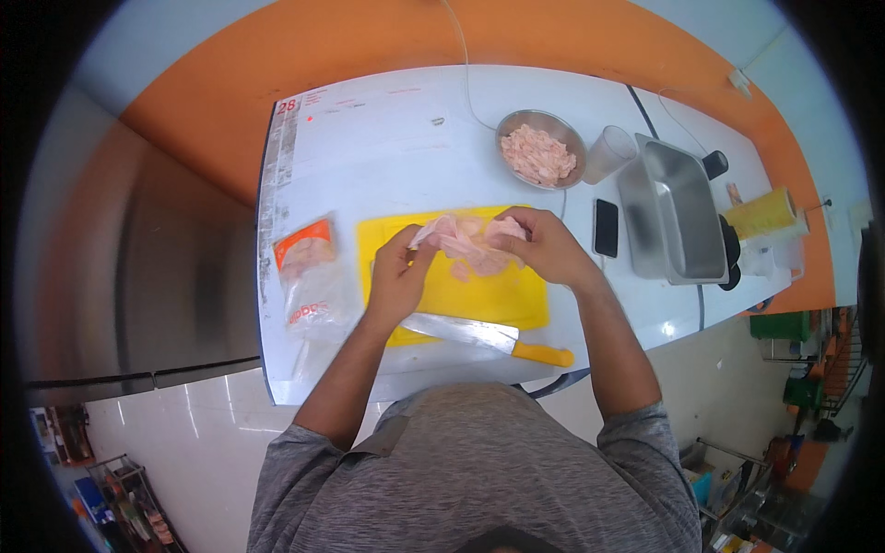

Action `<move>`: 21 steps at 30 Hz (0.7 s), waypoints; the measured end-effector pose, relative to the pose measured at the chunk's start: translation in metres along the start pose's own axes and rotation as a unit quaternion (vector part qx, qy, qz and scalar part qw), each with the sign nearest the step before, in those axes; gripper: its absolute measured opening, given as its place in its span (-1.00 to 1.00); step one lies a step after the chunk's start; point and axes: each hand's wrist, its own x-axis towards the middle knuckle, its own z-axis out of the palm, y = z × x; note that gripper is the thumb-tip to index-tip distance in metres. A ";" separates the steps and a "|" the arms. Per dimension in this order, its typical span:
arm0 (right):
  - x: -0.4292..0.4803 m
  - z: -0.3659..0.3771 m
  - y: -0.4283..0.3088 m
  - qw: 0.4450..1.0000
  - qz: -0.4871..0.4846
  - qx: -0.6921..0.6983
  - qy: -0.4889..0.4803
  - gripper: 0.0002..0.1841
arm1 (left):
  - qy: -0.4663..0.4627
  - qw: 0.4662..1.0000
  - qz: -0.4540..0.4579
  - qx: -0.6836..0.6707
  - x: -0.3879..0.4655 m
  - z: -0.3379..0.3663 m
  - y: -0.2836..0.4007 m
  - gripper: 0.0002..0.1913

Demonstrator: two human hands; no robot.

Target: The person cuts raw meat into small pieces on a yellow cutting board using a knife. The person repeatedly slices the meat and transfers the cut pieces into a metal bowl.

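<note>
Over a yellow cutting board, my left hand and my right hand each grip an end of a pale pink piece of raw chicken skin or meat. It stretches between my fingers. Other pale pieces lie on the board just beneath, partly hidden and hard to separate from it. A wide-bladed kitchen knife rests across the board's near edge, its yellow handle pointing right. Left of the board sits a plastic bag with pale meat inside and printing on it.
Toward the back, a steel bowl holds cut pale meat, beside a clear plastic cup. A phone lies right of the board, near a deep steel pan. Rolls of wrap stand at the white table's right end. A cable crosses behind.
</note>
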 end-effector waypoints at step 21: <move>-0.002 0.017 0.050 0.991 0.030 -0.115 0.068 -0.73 | -0.071 0.992 -0.061 -0.084 -0.003 -0.023 -0.001 -0.79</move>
